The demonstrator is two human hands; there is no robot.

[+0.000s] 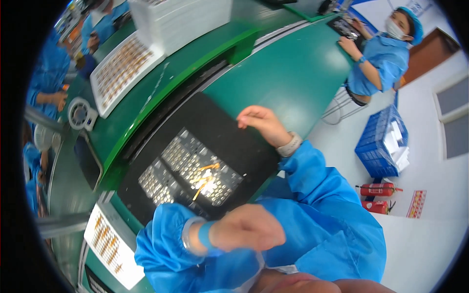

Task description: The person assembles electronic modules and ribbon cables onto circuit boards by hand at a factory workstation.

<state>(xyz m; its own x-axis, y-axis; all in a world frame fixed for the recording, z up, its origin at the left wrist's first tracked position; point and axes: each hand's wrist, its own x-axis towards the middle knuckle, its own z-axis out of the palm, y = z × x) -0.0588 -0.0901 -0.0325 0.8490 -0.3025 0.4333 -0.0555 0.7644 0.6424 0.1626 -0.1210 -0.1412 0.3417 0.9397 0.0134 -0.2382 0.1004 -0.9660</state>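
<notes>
My left hand point(250, 228), with a blue band at its wrist, is curled closed close to my chest at the near edge of the black mat point(215, 117). It is slightly blurred, and its fingertips are hidden. Over the mat's right edge my right hand point(264, 123) has thumb and fingers pinched together; anything between them is too small to make out. Two dark panels lie side by side on the mat: a left panel point(159, 183) and a right panel point(188, 158), both covered with small shiny round parts. Thin orange strips point(210, 167) lie across the right one.
A white tray point(131, 276) of orange-brown parts stands at near left. Behind a raised green ledge point(181, 73) are another filled tray point(103, 110) and a white tray stack point(188, 29). Across the green table point(283, 73) a co-worker point(381, 58) handles parts. A blue crate point(371, 146) stands right.
</notes>
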